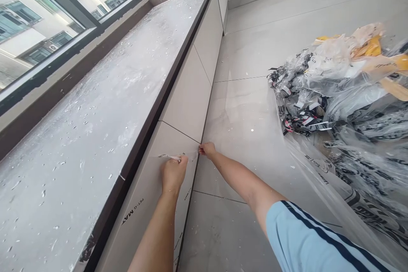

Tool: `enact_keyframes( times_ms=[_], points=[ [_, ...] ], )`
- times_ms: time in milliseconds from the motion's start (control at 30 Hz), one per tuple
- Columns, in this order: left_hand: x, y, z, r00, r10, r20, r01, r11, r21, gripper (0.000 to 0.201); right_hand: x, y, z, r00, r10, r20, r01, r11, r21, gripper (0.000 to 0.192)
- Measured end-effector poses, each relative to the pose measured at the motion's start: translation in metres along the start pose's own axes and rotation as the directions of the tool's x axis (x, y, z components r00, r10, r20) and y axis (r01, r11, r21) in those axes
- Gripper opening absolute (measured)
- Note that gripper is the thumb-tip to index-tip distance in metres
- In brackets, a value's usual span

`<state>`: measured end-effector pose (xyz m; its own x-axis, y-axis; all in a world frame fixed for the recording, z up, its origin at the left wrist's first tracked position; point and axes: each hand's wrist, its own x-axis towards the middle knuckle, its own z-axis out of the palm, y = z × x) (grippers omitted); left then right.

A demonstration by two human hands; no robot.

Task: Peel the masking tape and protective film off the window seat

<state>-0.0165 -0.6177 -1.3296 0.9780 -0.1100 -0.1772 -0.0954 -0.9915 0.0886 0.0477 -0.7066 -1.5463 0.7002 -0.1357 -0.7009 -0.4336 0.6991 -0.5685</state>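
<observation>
— Dusty stone sill [105, 93] under the window, pale cabinet front [149, 187] below it. What has the left hand [174, 172] got?

— Its fingers are closed on a lifted edge of the clear protective film [188, 187] covering the cabinet panel, near the panel's upper corner.

— And the right hand [207, 149]?

— Just beyond that grip, at the panel's lower corner by the floor; fingertips seem pinched on the film's edge there, though it's too small to be sure.

— Further off?

— Crumpled plastic sheeting [344, 93], well apart on the floor tiles [242, 110].
</observation>
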Motion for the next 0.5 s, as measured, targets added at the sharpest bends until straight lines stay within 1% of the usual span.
enact_keyframes(
  times_ms=[100, 167, 333, 500],
  points=[
    [0.001, -0.001, 0.001, 1.0, 0.022, 0.003, -0.022, 0.999, 0.031, 0.042, -0.001, -0.002, -0.001, 0.999, 0.024, 0.028, -0.025, 1.0, 0.017, 0.009],
    [0.001, -0.002, 0.002, 1.0, 0.024, 0.001, -0.024, 1.0, 0.019, 0.041, -0.002, -0.003, -0.001, 0.999, 0.03, 0.036, -0.03, 0.999, 0.017, 0.011],
    [0.001, -0.002, 0.003, 1.0, -0.001, -0.003, 0.001, 1.0, 0.004, 0.043, -0.004, -0.005, 0.002, 0.999, 0.041, -0.004, -0.041, 0.998, -0.046, 0.007],
    [0.0, 0.0, 0.001, 1.0, 0.003, -0.001, -0.003, 1.0, -0.013, 0.042, -0.005, -0.014, 0.004, 0.998, 0.024, -0.052, -0.032, 0.988, -0.151, 0.01]
  ],
)
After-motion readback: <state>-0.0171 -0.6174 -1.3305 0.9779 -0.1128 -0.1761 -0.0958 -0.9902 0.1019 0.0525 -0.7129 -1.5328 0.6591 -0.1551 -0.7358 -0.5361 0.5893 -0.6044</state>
